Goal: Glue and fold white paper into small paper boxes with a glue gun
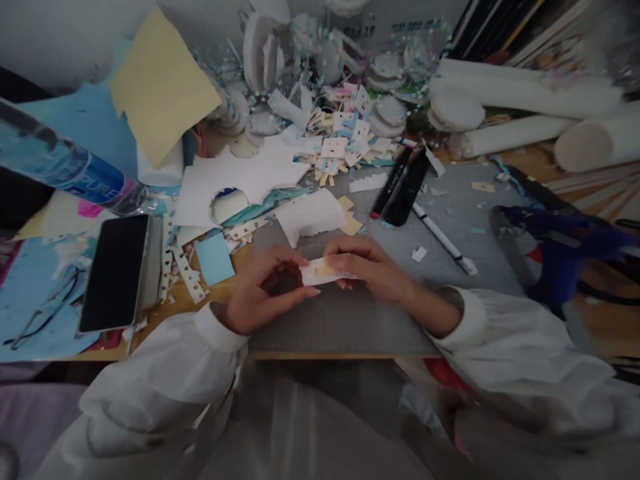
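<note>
A small white paper strip (pixel 325 272) with a yellow patch is held between both hands above the grey mat (pixel 380 313). My left hand (pixel 265 290) pinches its left end, palm turned up. From the right, my right hand (pixel 370 270) grips the other end with fingers curled over it. Both wrists wear white sleeves.
A black phone (pixel 116 272) lies at the left near a plastic bottle (pixel 65 167). White and blue paper scraps (pixel 345 143), black markers (pixel 400 190) and a white pen (pixel 443 239) lie beyond the hands. A blue glue gun (pixel 560 250) sits at the right, white foam rolls (pixel 525 100) behind.
</note>
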The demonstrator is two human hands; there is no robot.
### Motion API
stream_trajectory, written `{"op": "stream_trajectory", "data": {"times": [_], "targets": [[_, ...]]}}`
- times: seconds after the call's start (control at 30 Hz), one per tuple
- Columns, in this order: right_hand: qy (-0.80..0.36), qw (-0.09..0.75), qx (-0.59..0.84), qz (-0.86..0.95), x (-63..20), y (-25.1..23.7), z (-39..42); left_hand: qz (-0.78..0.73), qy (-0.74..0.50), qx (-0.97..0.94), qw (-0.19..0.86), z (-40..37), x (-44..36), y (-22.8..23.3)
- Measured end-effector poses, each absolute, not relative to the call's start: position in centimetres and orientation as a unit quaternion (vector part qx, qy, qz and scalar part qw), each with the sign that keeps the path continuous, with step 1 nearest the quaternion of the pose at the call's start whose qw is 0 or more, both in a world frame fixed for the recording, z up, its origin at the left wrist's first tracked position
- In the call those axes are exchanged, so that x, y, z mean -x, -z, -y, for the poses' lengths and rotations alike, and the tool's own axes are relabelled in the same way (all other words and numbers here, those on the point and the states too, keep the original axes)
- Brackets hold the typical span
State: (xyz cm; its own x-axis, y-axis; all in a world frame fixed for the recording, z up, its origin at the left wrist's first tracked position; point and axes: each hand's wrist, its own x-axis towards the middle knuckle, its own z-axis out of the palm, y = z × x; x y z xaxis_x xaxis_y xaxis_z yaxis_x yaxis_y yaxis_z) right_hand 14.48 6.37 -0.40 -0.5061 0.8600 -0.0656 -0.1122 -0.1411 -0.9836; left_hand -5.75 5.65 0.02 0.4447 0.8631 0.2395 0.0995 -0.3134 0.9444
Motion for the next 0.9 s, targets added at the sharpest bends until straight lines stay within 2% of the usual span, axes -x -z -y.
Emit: {"op": "stream_trajectory", "data": {"times": [0.1, 0.2, 0.47, 0.6, 0.77, 0.83, 0.9], "targets": [[-0.668, 0.315, 0.315, 0.596, -14.4, 0.3, -6.3, -0.373, -0.386, -0.744, 0.398, -3.4, 6.3, 0.0], [-0.650, 0.293, 0.302, 0.632, -14.1, 0.1, -6.0, -0.423, -0.393, -0.732, 0.362, -1.4, 6.7, 0.3], [-0.597, 0.304, 0.323, 0.669, -13.5, 0.7, -5.9, -0.471, -0.406, -0.710, 0.330, 0.7, 6.9, 1.1], [-0.542, 0.331, 0.371, 0.678, -15.1, -0.8, -4.4, -0.481, -0.392, -0.719, 0.312, 0.6, 7.0, 1.0], [-0.278, 0.482, 0.584, 0.591, -19.5, -2.8, 1.4, -0.475, -0.345, -0.758, 0.286, 0.4, 7.1, 0.7], [-0.079, 0.532, 0.671, 0.511, -22.0, -1.8, 3.0, -0.467, -0.327, -0.769, 0.290, 0.2, 7.1, 0.6], [0.114, 0.578, 0.678, 0.440, -25.0, 0.2, 3.6, -0.463, -0.319, -0.776, 0.288, 0.1, 7.1, 0.6]]}}
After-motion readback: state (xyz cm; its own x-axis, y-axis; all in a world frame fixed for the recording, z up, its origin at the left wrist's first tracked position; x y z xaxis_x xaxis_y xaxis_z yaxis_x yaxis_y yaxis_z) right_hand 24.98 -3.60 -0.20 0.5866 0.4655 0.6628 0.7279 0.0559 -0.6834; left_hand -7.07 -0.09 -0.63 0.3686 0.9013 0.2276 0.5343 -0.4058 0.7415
